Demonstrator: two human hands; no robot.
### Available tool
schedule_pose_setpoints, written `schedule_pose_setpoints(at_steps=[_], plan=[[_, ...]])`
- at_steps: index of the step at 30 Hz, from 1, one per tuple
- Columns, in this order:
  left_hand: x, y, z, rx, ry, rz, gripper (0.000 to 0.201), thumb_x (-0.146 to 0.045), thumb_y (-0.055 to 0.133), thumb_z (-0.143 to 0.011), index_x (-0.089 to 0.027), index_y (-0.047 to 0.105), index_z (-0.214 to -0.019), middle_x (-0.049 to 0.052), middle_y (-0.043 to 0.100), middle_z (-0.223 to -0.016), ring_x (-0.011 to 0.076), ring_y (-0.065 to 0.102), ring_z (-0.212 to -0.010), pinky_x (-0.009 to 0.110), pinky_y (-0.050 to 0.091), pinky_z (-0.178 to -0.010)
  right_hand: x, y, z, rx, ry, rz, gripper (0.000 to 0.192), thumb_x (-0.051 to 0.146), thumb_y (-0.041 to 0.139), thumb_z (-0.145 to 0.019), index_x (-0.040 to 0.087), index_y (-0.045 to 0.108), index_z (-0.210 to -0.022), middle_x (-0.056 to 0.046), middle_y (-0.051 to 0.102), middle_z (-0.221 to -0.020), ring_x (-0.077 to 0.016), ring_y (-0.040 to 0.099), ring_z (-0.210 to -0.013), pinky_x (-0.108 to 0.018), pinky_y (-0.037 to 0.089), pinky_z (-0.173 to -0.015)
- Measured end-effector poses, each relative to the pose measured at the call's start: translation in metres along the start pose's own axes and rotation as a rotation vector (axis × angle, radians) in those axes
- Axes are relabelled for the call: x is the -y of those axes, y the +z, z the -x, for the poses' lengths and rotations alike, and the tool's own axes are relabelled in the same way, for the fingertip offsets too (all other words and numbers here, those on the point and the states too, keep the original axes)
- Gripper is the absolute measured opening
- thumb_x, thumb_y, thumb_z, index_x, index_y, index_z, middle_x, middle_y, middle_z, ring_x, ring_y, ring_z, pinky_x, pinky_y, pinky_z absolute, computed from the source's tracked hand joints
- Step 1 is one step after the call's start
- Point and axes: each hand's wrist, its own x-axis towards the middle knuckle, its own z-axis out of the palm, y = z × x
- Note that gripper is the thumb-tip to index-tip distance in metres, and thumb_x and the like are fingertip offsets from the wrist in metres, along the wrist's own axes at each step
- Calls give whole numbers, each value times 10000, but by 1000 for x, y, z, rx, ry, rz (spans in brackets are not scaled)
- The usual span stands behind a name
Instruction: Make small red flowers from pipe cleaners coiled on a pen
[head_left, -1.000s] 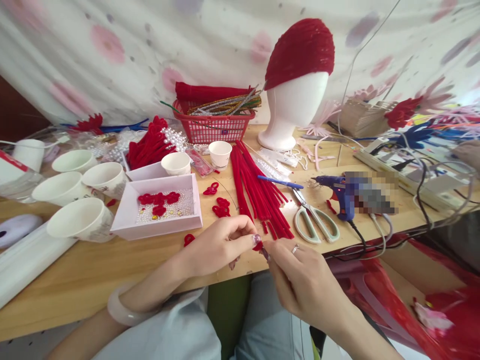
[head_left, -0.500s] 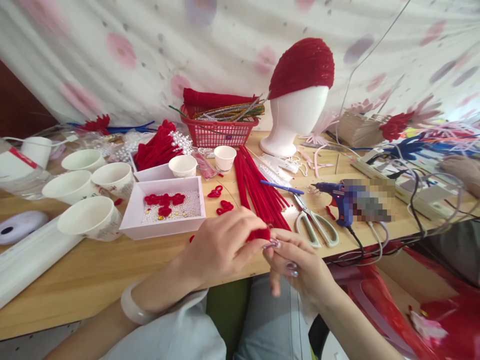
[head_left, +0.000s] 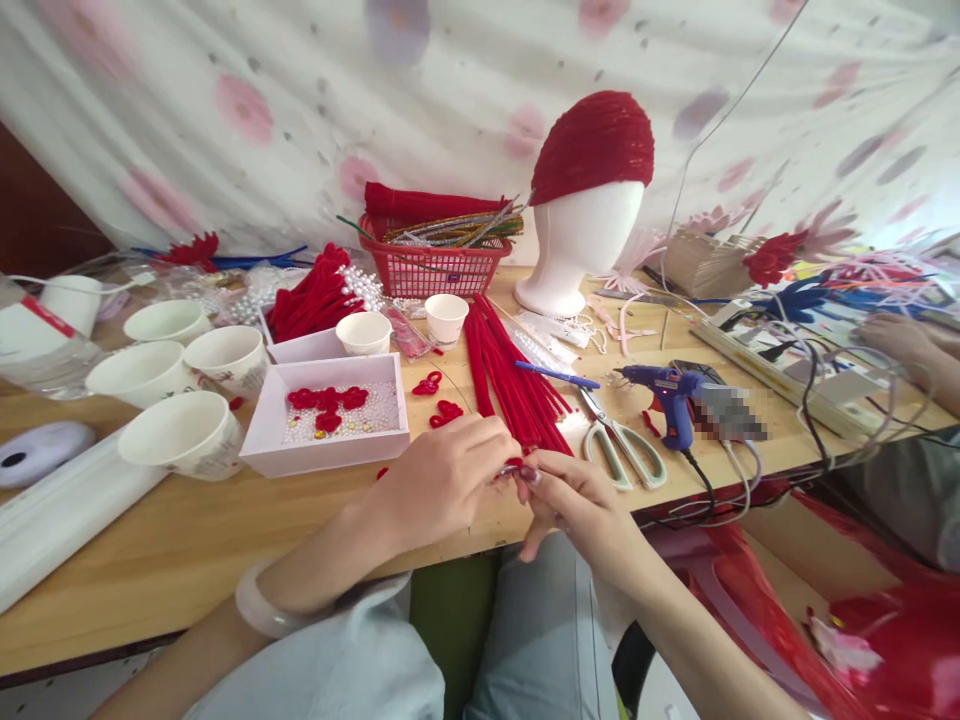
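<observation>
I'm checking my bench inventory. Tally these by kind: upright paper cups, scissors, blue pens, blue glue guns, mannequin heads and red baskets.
Upright paper cups: 6
Scissors: 1 pair
Blue pen: 1
Blue glue gun: 1
Mannequin head: 1
Red basket: 1
Total: 11, counting the scissors as one

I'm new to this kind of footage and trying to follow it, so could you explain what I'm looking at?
There's no machine here: these are a person's bare hands, seen from a camera on their head, looking forward and down. The left hand and right hand meet at the table's front edge, fingertips around a small red piece. Beyond lie red strips, scissors, a pen, a glue gun, cups and a white box holding beads. Farther back stand a basket and a white head form.
</observation>
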Motion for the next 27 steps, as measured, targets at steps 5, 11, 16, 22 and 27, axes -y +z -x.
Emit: schedule_pose_setpoints(at_steps=[5, 11, 16, 22, 27], plan=[[5, -2, 1, 20, 146, -124, 310, -204, 411, -993, -213, 722, -997, 113, 727, -1049, 240, 614, -949, 368, 471, -863, -4, -14, -8, 312, 331, -653, 295, 288, 692, -809, 186, 482, -628, 136, 183, -501, -48, 11, -438, -51, 263, -256], [1, 3, 1, -170, -135, 274, 205, -299, 639, -914, -188, 698, -1076, 63, 719, -999, 162, 665, -823, 275, 519, -796, -4, -7, -5, 71, -25, -183, 276, 394, 641, -924, 174, 594, -764, 86, 355, -569, -75, 385, -460, -231, 579, -520], [-3, 6, -2, -232, -269, 500, 103, -244, 682, -849, -174, 717, -916, 52, 716, -955, 171, 667, -879, 271, 526, -802, -6, 1, 0, -69, -322, 301, 309, 317, 469, -1020, 200, 532, -740, 39, 476, -623, -125, 562, -593, -240, 489, -596], [-5, 8, -7, -130, -500, 862, 143, -260, 695, -812, -154, 710, -907, 40, 743, -910, 173, 694, -861, 286, 556, -796, -14, -3, 7, -228, -609, 881, 250, 133, 417, -981, 200, 551, -780, 5, 559, -634, -143, 532, -564, -255, 386, -541], [-2, 8, -7, -117, -516, 911, 165, -251, 750, -788, -153, 748, -921, 45, 765, -910, 159, 700, -837, 264, 568, -778, -14, 0, 13, -296, -618, 920, 198, 114, 462, -968, 191, 576, -825, 6, 596, -633, -139, 564, -556, -240, 409, -543]])
